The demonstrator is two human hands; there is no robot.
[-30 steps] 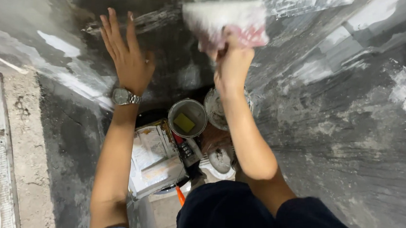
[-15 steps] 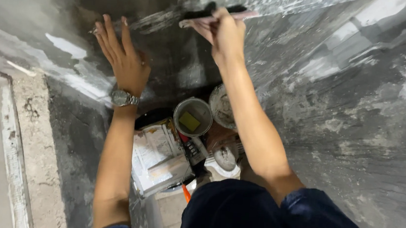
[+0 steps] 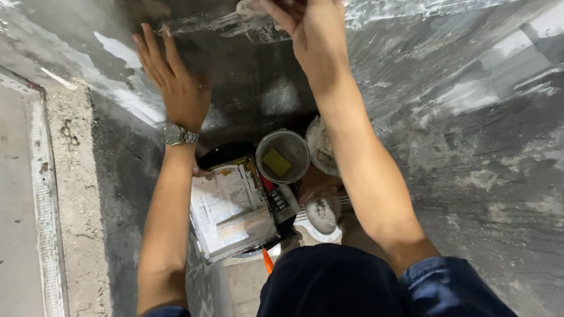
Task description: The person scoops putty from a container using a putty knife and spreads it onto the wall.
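**Trowel up at the wall, free hand braced flat**

From my feed I look down along both arms to a grey, patchy wall (image 3: 499, 164). My right hand (image 3: 317, 29) is clenched around a flat plastering trowel (image 3: 268, 1), held edge-on at the top of the view; its blade meets a pale, wet streak of filler (image 3: 232, 25) on the dark patch of wall. My left hand (image 3: 173, 81) grasps nothing: the fingers are spread and the palm lies flat against the wall, just left of that streak, with a metal wristwatch (image 3: 178, 134) on the wrist.

Below, between my forearms, I see a round tub (image 3: 284, 155) with a yellow sponge (image 3: 277, 163) inside, a smeared white tray (image 3: 233, 209) beside it, and a pale concrete ledge (image 3: 56, 179) off to the left
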